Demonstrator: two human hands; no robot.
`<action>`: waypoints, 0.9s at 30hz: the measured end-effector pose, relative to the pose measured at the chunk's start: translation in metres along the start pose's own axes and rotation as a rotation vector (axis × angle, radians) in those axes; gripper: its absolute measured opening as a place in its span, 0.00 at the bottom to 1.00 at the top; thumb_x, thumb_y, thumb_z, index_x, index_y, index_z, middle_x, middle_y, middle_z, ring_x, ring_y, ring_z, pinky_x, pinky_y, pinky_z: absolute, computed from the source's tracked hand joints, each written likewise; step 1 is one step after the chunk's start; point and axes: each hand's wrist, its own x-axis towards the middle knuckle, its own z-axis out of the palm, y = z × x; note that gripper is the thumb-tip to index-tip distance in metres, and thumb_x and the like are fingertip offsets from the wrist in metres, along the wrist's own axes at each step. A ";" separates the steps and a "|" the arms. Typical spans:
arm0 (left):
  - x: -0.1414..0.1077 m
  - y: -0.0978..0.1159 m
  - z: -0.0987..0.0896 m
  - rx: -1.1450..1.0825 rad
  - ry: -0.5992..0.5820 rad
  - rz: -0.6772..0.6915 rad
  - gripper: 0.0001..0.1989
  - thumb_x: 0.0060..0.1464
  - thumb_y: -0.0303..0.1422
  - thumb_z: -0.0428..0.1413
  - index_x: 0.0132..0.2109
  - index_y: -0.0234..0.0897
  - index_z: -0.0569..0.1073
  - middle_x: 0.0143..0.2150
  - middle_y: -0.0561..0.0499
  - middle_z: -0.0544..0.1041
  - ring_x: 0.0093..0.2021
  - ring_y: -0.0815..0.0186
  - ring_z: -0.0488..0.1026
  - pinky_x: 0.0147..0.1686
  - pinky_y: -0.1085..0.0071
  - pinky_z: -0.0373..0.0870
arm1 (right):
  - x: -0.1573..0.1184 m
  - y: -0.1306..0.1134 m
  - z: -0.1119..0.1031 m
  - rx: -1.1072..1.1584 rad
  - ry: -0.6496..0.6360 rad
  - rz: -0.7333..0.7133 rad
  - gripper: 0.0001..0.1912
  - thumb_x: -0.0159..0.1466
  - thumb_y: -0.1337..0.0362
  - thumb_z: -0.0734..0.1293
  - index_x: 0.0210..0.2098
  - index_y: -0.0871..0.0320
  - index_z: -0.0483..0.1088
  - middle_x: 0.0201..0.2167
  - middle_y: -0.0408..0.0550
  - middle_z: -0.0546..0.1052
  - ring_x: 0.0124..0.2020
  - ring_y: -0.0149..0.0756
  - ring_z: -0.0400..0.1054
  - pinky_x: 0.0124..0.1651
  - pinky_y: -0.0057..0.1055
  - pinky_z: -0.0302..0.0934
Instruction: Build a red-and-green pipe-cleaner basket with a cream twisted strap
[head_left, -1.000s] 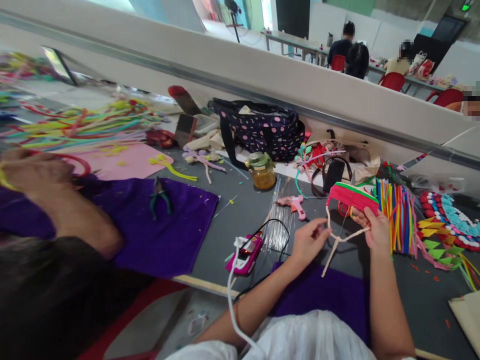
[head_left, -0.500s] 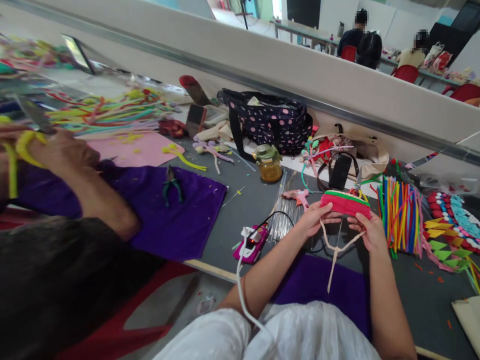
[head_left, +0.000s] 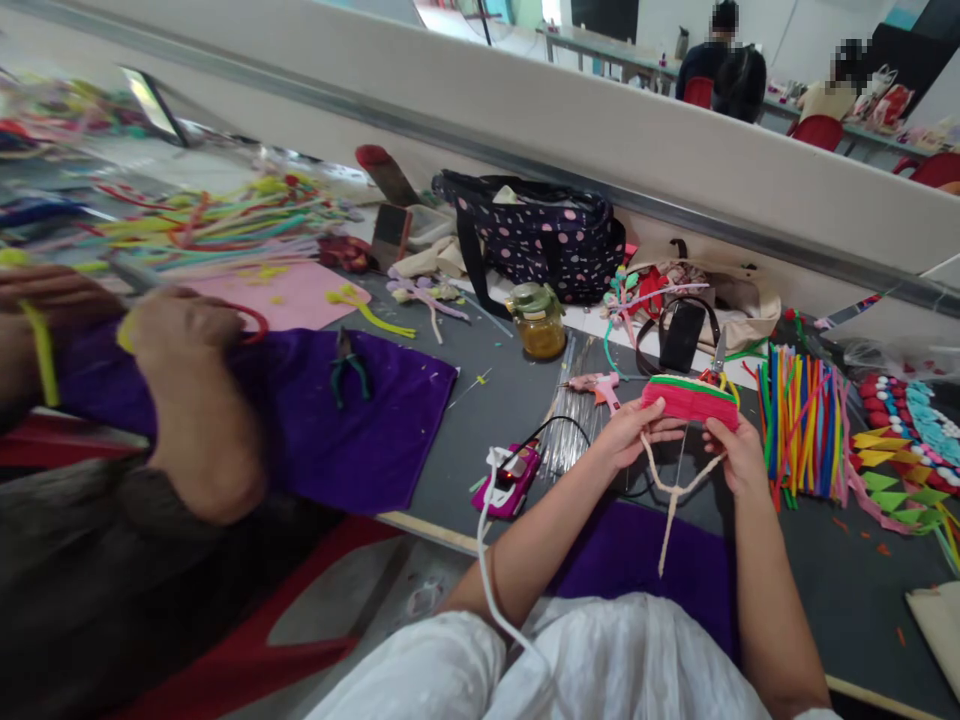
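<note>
Between my two hands is a flat piece made of pipe cleaners (head_left: 690, 404), mostly red with green and cream bands along its top edge. My left hand (head_left: 634, 430) pinches its left end, thumb on the front and fingers behind. At the opposite end, my right hand (head_left: 739, 455) grips the piece in the same way. A cream Y-shaped cord (head_left: 673, 493), fuzzy like a pipe cleaner, hangs below it from between the hands. A thin clear stick runs down behind to the fork. Just left of the piece lies a pink glue gun (head_left: 596, 388).
Clear sticks (head_left: 559, 450), a magenta device with a white cable (head_left: 510, 485) and a jar (head_left: 538, 322) are to the left. Coloured pipe cleaners (head_left: 802, 425) lie right. Further left, a co-worker's hand (head_left: 187, 325) is near pliers (head_left: 349, 372) on purple cloth (head_left: 375, 450).
My hands and the red piece stay nearly still. The co-worker's near hand has moved right and down over the purple cloth, with red scissor handles now showing beside it.
</note>
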 end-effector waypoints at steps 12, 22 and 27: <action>0.000 0.005 0.004 -0.064 0.098 0.083 0.10 0.55 0.31 0.58 0.44 0.32 0.73 0.42 0.42 0.80 0.44 0.56 0.78 0.52 0.50 0.69 | -0.020 0.001 0.005 -0.337 0.395 -0.430 0.20 0.52 0.58 0.73 0.43 0.55 0.72 0.41 0.46 0.76 0.37 0.31 0.69 0.38 0.25 0.64; -0.009 -0.002 0.016 -0.095 0.111 0.123 0.10 0.53 0.29 0.60 0.43 0.29 0.73 0.38 0.43 0.80 0.38 0.62 0.79 0.48 0.60 0.74 | -0.017 0.009 0.055 0.292 -0.016 0.024 0.11 0.50 0.60 0.74 0.29 0.57 0.71 0.28 0.41 0.77 0.28 0.29 0.71 0.36 0.28 0.67; -0.014 -0.001 0.018 -0.079 0.132 0.159 0.12 0.52 0.30 0.61 0.43 0.29 0.74 0.40 0.42 0.80 0.38 0.62 0.79 0.47 0.62 0.75 | -0.016 0.009 0.067 0.371 0.036 0.021 0.11 0.48 0.64 0.75 0.28 0.57 0.70 0.26 0.39 0.77 0.26 0.28 0.70 0.32 0.25 0.66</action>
